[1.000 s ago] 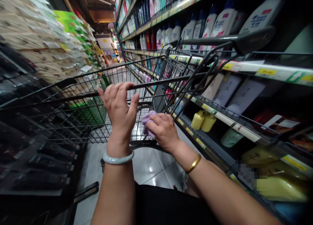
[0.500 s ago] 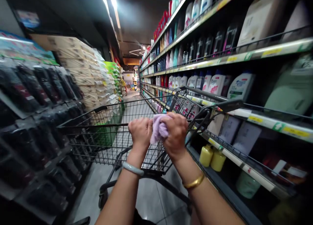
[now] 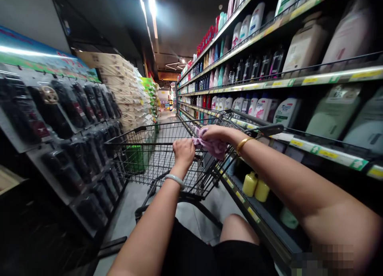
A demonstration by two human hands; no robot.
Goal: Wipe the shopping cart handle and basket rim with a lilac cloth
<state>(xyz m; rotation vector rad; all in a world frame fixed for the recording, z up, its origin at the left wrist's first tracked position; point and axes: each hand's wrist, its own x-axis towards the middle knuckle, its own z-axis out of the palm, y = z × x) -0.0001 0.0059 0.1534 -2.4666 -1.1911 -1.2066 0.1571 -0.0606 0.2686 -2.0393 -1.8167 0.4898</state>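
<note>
A lilac cloth (image 3: 216, 148) hangs bunched and loose under my right hand (image 3: 212, 133), whose bent fingers press it onto the bar of the black shopping cart (image 3: 161, 164). My left hand (image 3: 183, 152) is a fist around the same bar, just left of the cloth; one end of the cloth reaches its knuckles. A pale bangle (image 3: 175, 181) circles my left wrist and a gold bangle (image 3: 243, 145) my right. Part of the bar is covered by the cloth and both hands.
Shelves of shampoo bottles (image 3: 289, 111) line the right side, close to the cart. Packaged dark goods (image 3: 64, 112) hang on a rack at left, with stacked cartons (image 3: 115, 80) beyond. The aisle floor (image 3: 167, 117) runs ahead between them.
My right hand has turned from a fist into a reach from the right, its forearm swung outward. The cloth is spread wider and hangs lower. The view has shifted left; my left hand keeps its grip.
</note>
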